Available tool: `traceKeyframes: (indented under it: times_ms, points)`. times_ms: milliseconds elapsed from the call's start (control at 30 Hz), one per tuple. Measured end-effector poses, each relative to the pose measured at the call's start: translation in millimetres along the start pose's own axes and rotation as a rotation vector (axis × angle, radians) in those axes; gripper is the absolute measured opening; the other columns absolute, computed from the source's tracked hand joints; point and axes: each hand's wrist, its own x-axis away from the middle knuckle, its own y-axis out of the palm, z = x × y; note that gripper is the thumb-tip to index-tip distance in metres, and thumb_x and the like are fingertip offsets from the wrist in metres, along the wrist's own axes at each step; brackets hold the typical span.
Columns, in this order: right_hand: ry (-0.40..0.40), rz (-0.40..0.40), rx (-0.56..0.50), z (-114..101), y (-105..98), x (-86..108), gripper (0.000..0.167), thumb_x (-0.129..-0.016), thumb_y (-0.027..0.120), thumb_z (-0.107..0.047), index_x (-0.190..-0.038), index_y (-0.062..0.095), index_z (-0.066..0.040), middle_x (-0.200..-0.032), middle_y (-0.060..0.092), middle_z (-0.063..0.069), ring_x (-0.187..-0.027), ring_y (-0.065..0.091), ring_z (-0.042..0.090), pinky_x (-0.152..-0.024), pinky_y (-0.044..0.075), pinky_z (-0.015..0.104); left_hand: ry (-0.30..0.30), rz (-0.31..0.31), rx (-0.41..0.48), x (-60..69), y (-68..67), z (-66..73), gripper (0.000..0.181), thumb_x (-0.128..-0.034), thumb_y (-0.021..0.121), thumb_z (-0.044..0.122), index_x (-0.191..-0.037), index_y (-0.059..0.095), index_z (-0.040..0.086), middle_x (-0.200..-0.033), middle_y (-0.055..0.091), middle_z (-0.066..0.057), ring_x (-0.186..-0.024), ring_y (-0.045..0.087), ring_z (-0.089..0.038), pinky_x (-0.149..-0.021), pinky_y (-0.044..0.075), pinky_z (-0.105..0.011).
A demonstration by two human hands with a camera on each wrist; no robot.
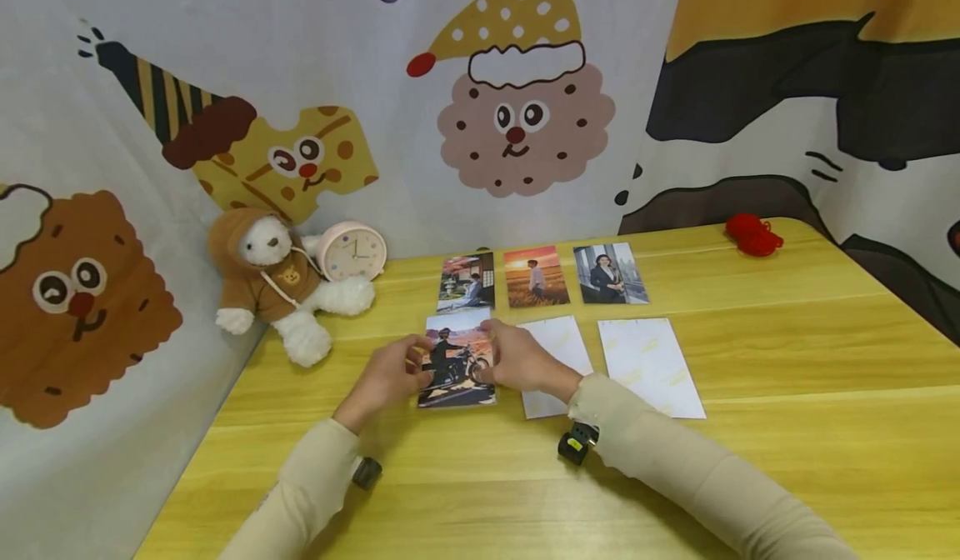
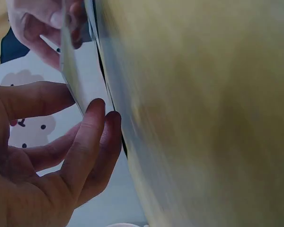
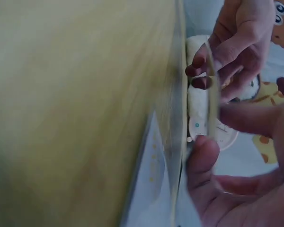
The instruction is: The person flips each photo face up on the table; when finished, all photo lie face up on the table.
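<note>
Head view: motorcycle-rider photo [image 1: 459,362], dark figure, reddish desert; left fingers [image 2: 85,142], right fingers [image 3: 248,118] pinching edges.

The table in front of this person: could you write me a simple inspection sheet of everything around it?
Surface: yellow, wood-grained table.
Job's things: motorcycle photo, in hand; behind it, a row of garden photo, sunset photo and suited-woman photo; to its right, two pale cards with faint yellow marks.
Clutter: hooded plush toy and pink clock at far left; red yarn-like bundle at far right.
Hands: left hand and right hand hold the motorcycle photo by opposite sides; a dark device shows under each wrist.
Cables: nothing seen.
Surroundings: cartoon-printed backdrop behind the table.
</note>
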Motion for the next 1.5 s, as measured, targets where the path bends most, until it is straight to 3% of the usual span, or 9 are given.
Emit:
traceKeyframes:
  times_ms: [133, 233, 333, 567, 800, 1133, 1267, 1367, 1500]
  points:
    - [0.003, -0.044, 0.175, -5, 1, -3.1, 0.085, -0.084, 0.082, -0.026, -0.152, 0.037, -0.001, -0.098, 0.073, 0.012, -0.086, 0.069, 0.026, -0.086, 0.056, 0.041, 0.026, -0.006, -0.095, -2.5, -1.9, 1.8, 0.041, -0.0863, 0.075, 0.005, -0.126, 0.065, 0.007, -0.101, 0.07, -0.012, -0.087, 0.066, -0.021, -0.072, 0.055, -0.034]
    - [0.026, -0.064, 0.229, -10, 1, -6.4, 0.087, -0.082, 0.083, -0.029, -0.151, 0.038, 0.0, -0.126, 0.067, 0.018, -0.107, 0.067, 0.031, -0.098, 0.055, 0.047, 0.028, -0.026, -0.179, -6.4, -4.0, 3.1, 0.042, -0.0854, 0.077, 0.008, -0.126, 0.066, 0.008, -0.095, 0.071, -0.01, -0.079, 0.064, -0.017, -0.069, 0.052, -0.032]
    - [0.06, -0.087, 0.257, -14, 0, -10.6, 0.088, -0.083, 0.083, -0.03, -0.152, 0.038, -0.001, -0.134, 0.064, 0.018, -0.11, 0.066, 0.03, -0.099, 0.055, 0.046, 0.029, -0.058, -0.256, -11.6, -5.6, 3.8, 0.043, -0.0854, 0.077, 0.011, -0.127, 0.065, 0.009, -0.09, 0.071, -0.007, -0.075, 0.062, -0.016, -0.068, 0.051, -0.032]
    - [0.1, -0.125, 0.324, -16, 3, -19.8, 0.078, -0.082, 0.084, -0.033, -0.143, 0.048, 0.0, -0.115, 0.069, 0.013, -0.095, 0.067, 0.024, -0.083, 0.059, 0.039, 0.055, -0.082, -0.391, -22.0, -6.3, 5.7, 0.042, -0.0822, 0.079, 0.015, -0.121, 0.067, 0.009, -0.085, 0.07, -0.005, -0.076, 0.061, -0.018, -0.074, 0.05, -0.036]
    - [0.068, -0.161, 0.433, -22, 3, -26.9, 0.03, -0.082, 0.084, -0.028, -0.093, 0.064, -0.008, -0.074, 0.062, 0.002, -0.061, 0.051, 0.015, -0.054, 0.043, 0.028, 0.066, -0.092, -0.544, -25.9, -4.5, 11.4, 0.045, -0.0816, 0.08, 0.017, -0.123, 0.066, 0.01, -0.098, 0.072, -0.011, -0.095, 0.066, -0.03, -0.087, 0.054, -0.046]
    - [0.109, -0.231, 0.475, -26, 0, -33.3, 0.029, -0.086, 0.08, -0.032, -0.075, 0.061, -0.013, -0.062, 0.047, -0.003, -0.053, 0.04, 0.012, -0.051, 0.036, 0.027, 0.036, -0.132, -0.629, -34.0, -4.4, 17.1, 0.047, -0.0845, 0.079, 0.018, -0.129, 0.064, 0.012, -0.109, 0.073, -0.014, -0.096, 0.068, -0.034, -0.083, 0.056, -0.048]
    - [0.084, -0.226, 0.496, -22, -2, -35.0, 0.029, -0.087, 0.079, -0.033, -0.087, 0.065, -0.008, -0.08, 0.065, 0.003, -0.054, 0.043, 0.012, -0.052, 0.038, 0.026, 0.003, -0.129, -0.617, -37.0, -4.2, 17.6, 0.048, -0.0873, 0.076, 0.021, -0.133, 0.062, 0.014, -0.115, 0.072, -0.014, -0.097, 0.068, -0.033, -0.083, 0.056, -0.047]
    - [0.069, -0.18, 0.386, -17, -10, -29.0, 0.056, -0.09, 0.075, -0.033, -0.131, 0.057, 0.0, -0.092, 0.069, 0.008, -0.055, 0.046, 0.011, -0.052, 0.041, 0.026, -0.035, -0.066, -0.581, -35.9, -5.5, 20.4, 0.049, -0.0934, 0.068, 0.026, -0.139, 0.056, 0.013, -0.115, 0.071, -0.017, -0.087, 0.066, -0.029, -0.072, 0.054, -0.043]
    - [0.006, -0.116, 0.18, -10, -37, -11.9, 0.074, -0.096, 0.067, -0.031, -0.156, 0.032, -0.003, -0.075, 0.065, 0.007, -0.051, 0.051, 0.014, -0.053, 0.046, 0.026, 0.017, 0.034, -0.411, -26.9, -6.6, 30.7, 0.05, -0.0981, 0.059, 0.025, -0.144, 0.049, 0.008, -0.102, 0.073, -0.016, -0.07, 0.061, -0.023, -0.061, 0.048, -0.036]
